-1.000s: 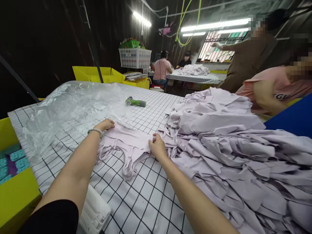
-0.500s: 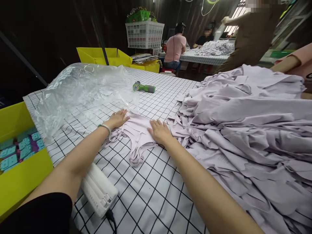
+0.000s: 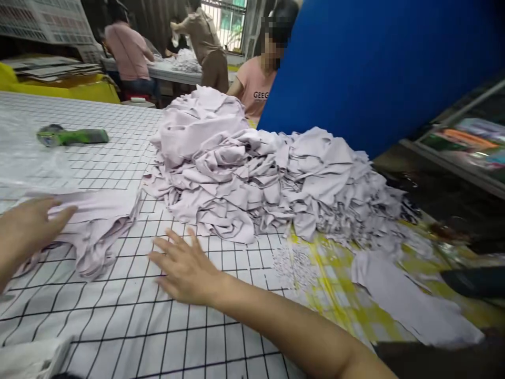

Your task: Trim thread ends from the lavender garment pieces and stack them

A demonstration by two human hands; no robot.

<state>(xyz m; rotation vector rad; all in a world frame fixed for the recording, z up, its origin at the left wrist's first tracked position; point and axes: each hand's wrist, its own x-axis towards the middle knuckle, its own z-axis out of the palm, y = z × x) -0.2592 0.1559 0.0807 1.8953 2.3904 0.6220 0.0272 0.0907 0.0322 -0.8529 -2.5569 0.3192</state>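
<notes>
A pale lilac strappy garment [image 3: 104,208] lies flat on the black-and-white checked tablecloth [image 3: 213,337], its straps toward me. My left hand [image 3: 33,223] is at its left part, thumb apart from the fingers; whether it presses on the cloth I cannot tell. To the garment's right, my right hand [image 3: 185,268] hovers over or rests on the tablecloth with fingers spread and nothing in them. Beyond it rises a large heap of lilac garments [image 3: 236,173].
A green-handled rotary cutter [image 3: 79,137] lies at the back left beside clear plastic film [image 3: 27,152]. A white power bank [image 3: 33,358] sits front left. Yellow checked cloth [image 3: 335,284] with a loose lilac piece [image 3: 410,297] is at right. A blue panel [image 3: 366,68] and several people stand or sit beyond.
My view has swung to the right, bringing the whole heap and the blue panel in. My right hand has come off the garment and moved right; the left stays at the garment.
</notes>
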